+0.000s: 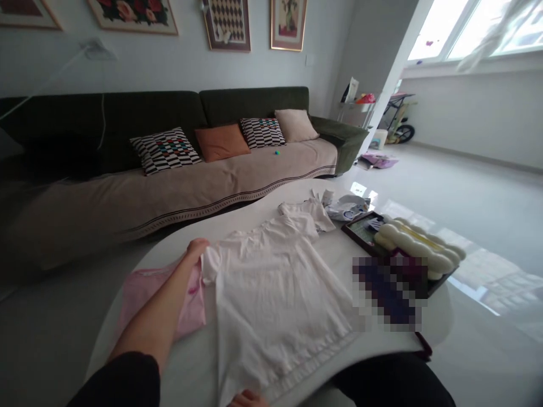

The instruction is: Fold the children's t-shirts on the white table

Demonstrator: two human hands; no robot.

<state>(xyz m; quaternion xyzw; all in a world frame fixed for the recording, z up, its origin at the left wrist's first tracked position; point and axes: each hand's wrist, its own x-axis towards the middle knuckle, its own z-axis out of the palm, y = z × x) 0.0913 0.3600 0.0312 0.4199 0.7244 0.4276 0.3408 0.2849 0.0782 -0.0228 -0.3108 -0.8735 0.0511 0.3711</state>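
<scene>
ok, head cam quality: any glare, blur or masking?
Head view: windows blown out, glare on the floor at right; head view: left end of the sofa cover dim and smeared; head view: mosaic hides part of the tray; head view: white T-shirt fairly readable.

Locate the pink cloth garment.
In the head view, the pink cloth garment lies on the left side of the white table, left of the spread white short-sleeved shirt and partly hidden by the left forearm.

shirt (280, 299) on table (190, 362), sofa (237, 107) behind
</scene>
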